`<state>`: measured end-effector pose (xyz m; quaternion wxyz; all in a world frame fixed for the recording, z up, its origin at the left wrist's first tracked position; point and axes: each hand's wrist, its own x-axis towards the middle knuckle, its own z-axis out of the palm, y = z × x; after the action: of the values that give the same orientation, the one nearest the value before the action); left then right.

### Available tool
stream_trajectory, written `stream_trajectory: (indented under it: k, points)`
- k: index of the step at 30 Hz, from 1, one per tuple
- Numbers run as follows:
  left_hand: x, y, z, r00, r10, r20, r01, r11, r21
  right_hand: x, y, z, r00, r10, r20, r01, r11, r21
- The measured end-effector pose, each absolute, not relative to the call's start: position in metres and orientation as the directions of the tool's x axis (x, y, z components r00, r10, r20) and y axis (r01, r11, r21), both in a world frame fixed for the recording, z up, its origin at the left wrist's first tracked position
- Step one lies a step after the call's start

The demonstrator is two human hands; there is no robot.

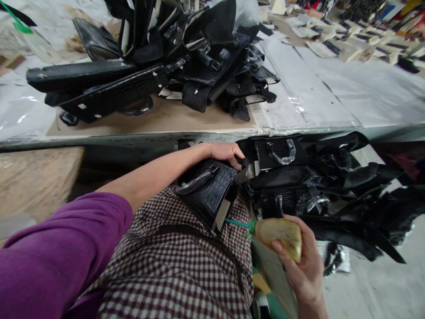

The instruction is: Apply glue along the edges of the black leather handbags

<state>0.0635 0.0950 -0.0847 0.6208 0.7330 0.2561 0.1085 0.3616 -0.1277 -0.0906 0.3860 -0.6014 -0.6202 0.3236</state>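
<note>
My left hand (224, 153) is closed round the top edge of a black crocodile-pattern bag (209, 190) that rests on my lap, over a checked apron (172, 266). My right hand (303, 266) is closed on a yellowish sponge-like pad (282, 235), held low at the right above a flat greenish board (272, 270). A green-tipped tool (239, 224) shows between the bag and the pad.
A heap of black bags and bag parts (172, 53) lies on the worktable (159, 119). More black bags and pieces (315, 186) are piled on the floor at the right. Clear plastic sheet (315, 88) covers the table's right part, with cut pieces (348, 40) beyond.
</note>
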Motion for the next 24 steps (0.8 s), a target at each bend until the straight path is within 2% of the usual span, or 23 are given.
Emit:
stream_trajectory:
  k: [2,5,11,15,20,24]
  points:
    - [0.064,0.095,-0.086,0.847,0.506,-0.162,0.242,-0.096,0.966,0.363,-0.128,-0.090,-0.020,1.000,0.009,0.474,0.017,-0.881]
    - [0.063,0.095,-0.088,0.846,0.506,-0.167,0.244,-0.090,0.966,0.361,-0.126,-0.090,0.003,1.000,-0.030,0.440,-0.028,-0.898]
    - [0.062,0.096,-0.088,0.843,0.510,-0.172,0.247,-0.083,0.965,0.350,-0.116,-0.093,0.201,0.975,0.100,0.444,0.001,-0.896]
    - [0.063,0.096,-0.087,0.836,0.521,-0.171,0.250,-0.085,0.965,0.346,-0.112,-0.093,0.198,0.973,0.118,0.450,0.016,-0.893]
    - [0.063,0.095,-0.088,0.832,0.528,-0.172,0.251,-0.081,0.965,0.351,-0.115,-0.091,0.169,0.984,0.057,0.434,-0.022,-0.901]
    - [0.064,0.095,-0.088,0.827,0.534,-0.175,0.255,-0.080,0.964,0.359,-0.119,-0.088,0.076,0.997,0.001,0.433,-0.032,-0.901]
